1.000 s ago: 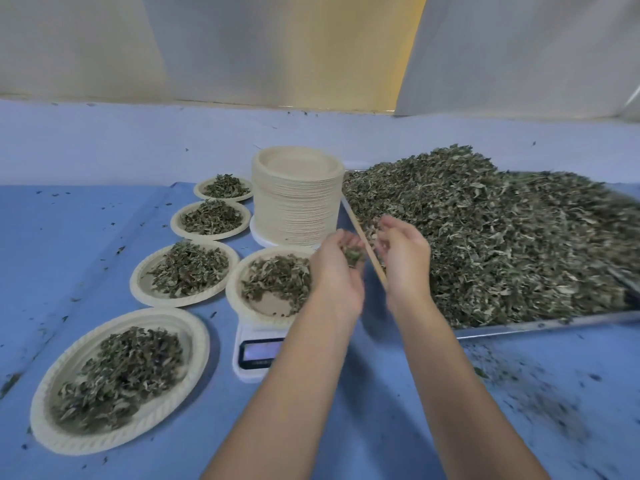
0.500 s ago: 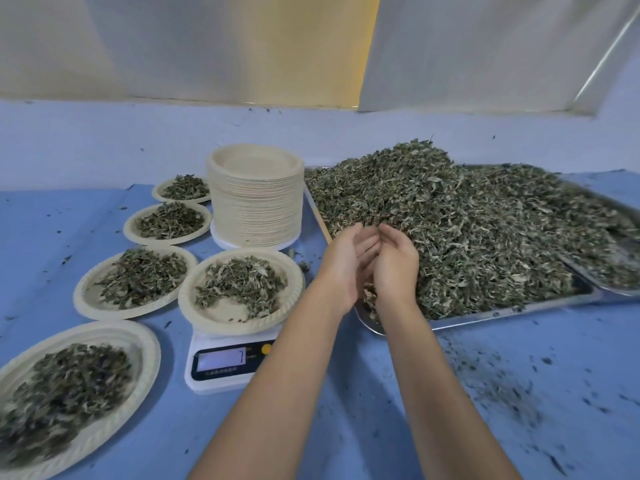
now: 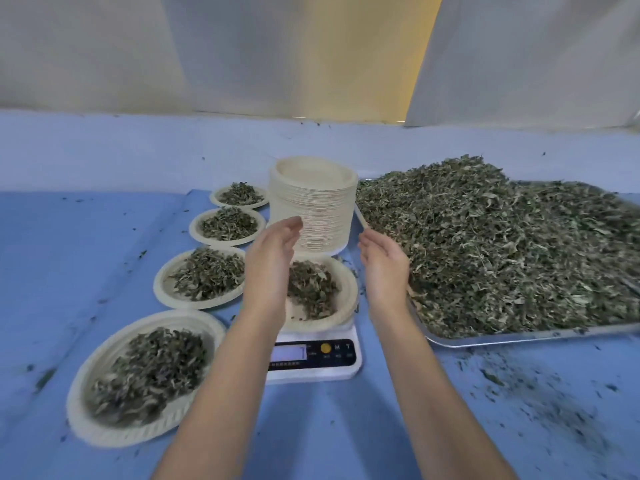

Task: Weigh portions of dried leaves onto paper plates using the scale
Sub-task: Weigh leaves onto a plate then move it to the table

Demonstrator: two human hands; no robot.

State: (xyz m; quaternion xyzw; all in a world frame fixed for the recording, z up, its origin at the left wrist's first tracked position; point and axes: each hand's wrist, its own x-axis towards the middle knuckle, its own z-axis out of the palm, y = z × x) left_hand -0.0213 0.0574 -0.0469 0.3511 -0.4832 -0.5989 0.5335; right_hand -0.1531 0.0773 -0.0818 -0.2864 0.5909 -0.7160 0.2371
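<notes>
The left grip (image 3: pixel 273 258) and right grip (image 3: pixel 382 263) left the tray (image 3: pixel 519 336) and hang spread, empty, with the plate (image 3: pixel 349 296) just below; a bump could spill leaves (image 3: pixel 311 289).

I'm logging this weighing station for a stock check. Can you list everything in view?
Scale: one, white with a black panel, front centre.
Weighing plate: one, cream, on the scale, holding some leaves.
Filled plates: four, cream, in a row left of the scale, running away from the camera.
Stack of empty plates: one, cream, behind the scale.
Tray: one, silver, right of the scale.
Heap of dried leaves: one, grey-green, on the tray.
Leaf crumbs: scattered, dark, in front of the tray.
Table cover: one, blue, under everything.
Left hand: bare, open, empty, above the weighing plate.
Right hand: bare, open, empty, between that plate and the tray.
</notes>
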